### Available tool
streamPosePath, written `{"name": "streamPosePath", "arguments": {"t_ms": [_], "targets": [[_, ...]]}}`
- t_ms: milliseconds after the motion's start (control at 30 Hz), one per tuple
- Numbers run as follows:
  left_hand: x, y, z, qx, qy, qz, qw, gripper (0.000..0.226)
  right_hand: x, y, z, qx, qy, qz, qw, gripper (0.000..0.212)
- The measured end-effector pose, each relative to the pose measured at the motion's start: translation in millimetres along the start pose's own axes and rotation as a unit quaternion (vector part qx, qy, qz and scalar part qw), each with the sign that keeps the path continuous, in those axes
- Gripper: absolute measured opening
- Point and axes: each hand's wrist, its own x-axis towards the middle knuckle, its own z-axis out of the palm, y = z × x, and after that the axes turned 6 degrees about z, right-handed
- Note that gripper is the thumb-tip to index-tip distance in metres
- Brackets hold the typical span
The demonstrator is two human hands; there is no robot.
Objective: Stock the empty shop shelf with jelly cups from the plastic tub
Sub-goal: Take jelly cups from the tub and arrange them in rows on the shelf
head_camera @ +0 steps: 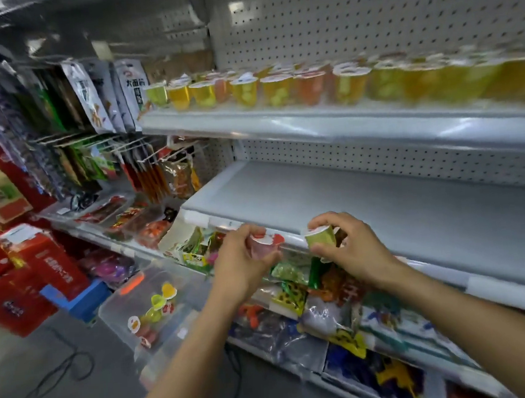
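Note:
My left hand (242, 260) grips a pink jelly cup (263, 246) just in front of the empty grey shelf's (365, 209) front edge. My right hand (351, 250) holds a green jelly cup (320, 236) at the same height, a little to the right. Both cups hang in the air in front of the shelf lip. Below left, on the floor, stands the clear plastic tub (119, 307) with several yellow, green and red jelly cups (157, 310) lying in it.
The shelf above carries a long row of yellow and orange jelly cups (277, 87). Snack packets (309, 295) fill the shelf below my hands. Hanging packets (91, 118) and red cartons (34, 273) stand to the left. Cables (64, 368) lie on the floor.

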Motion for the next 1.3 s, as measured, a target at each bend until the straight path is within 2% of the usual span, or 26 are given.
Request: {"name": "streamPosePath", "arguments": {"t_ms": [533, 700, 833, 1133, 1300], "targets": [[-83, 285, 159, -0.102, -0.063, 0.129, 0.984, 0.037, -185, 61, -298, -0.033, 0.147, -0.031, 0.988, 0.027], [-87, 355, 192, -0.129, -0.054, 0.176, 0.974, 0.035, -216, 69, -369, -0.042, 0.195, -0.039, 0.979, 0.027], [-78, 394, 209, -0.144, -0.069, 0.201, 0.967, 0.033, -222, 75, -412, -0.025, 0.232, -0.023, 0.972, 0.028], [-12, 462, 238, -0.096, -0.091, 0.291, 0.948, 0.039, -181, 90, -498, -0.014, 0.337, 0.016, 0.941, 0.026], [36, 484, 251, -0.094, -0.102, 0.289, 0.947, 0.039, -130, 110, -535, -0.041, 0.334, 0.073, 0.939, 0.037]]}}
